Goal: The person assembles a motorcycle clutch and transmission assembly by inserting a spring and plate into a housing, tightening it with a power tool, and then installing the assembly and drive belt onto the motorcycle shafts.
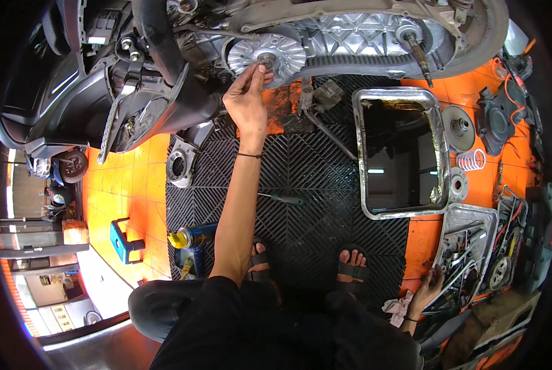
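Scooter on its side, drive cover off, belt case (350,37) open at 12 o'clock. Left hand (248,98) raised to the front pulley (269,55), fingertips pinched at the pulley's centre on what looks like a nut or small part (too small to tell which); thumb and first fingers closed, other fingers curled. Belt (362,61) lies on the pulley and runs toward 1 o'clock, to the rear shaft (419,55), which stands bare.

Right hand (425,290) at 4 o'clock, down at the near edge of the tool tray (473,216), fingers bent among the tools; whether it has hold of one I cannot tell.

Judgement on progress: mid-job. Cover removed, rear clutch parts out — a round clutch piece (459,126), a coil spring (470,160) and a small disc (456,184) lie on the orange floor at 3 o'clock beside the metal pan (399,95). The front pulley is on its shaft, with the work now at its centre. A screwdriver (282,198) lies on the black mat (313,234), a spray can (192,236) at 8 o'clock.
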A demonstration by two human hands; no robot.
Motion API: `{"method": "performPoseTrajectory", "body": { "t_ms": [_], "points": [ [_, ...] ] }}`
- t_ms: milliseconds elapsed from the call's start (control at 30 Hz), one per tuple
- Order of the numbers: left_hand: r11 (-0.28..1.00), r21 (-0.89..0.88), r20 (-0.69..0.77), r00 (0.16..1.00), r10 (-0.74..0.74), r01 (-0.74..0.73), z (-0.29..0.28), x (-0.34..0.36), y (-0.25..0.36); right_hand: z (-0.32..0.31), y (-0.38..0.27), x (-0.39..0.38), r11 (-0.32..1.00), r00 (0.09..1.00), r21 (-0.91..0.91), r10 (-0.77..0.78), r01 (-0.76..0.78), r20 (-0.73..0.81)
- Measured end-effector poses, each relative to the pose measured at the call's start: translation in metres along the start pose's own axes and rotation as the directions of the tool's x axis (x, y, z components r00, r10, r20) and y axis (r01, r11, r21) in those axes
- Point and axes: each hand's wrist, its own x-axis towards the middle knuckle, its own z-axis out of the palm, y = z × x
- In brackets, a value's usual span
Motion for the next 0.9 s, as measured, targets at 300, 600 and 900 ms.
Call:
{"method": "performPoseTrajectory", "body": {
  "t_ms": [300,600,900],
  "points": [
    [0.934,-0.112,-0.043,0.938,-0.345,0.338,0.021,-0.004,0.008,-0.044,0.018,-0.008,0.932,0.976,-0.349,0.017,-0.094,-0.218],
    [0.199,-0.659,0.520,0.630,-0.577,0.726,0.017,0.038,-0.004,-0.035,0.033,-0.005,0.991,0.984,-0.116,0.040,-0.061,-0.174],
    [0.190,-0.576,0.635,0.581,-0.509,0.795,-0.075,0.092,-0.061,-0.027,0.008,0.023,0.960,0.942,-0.224,0.091,-0.169,-0.323]
  ]
}}
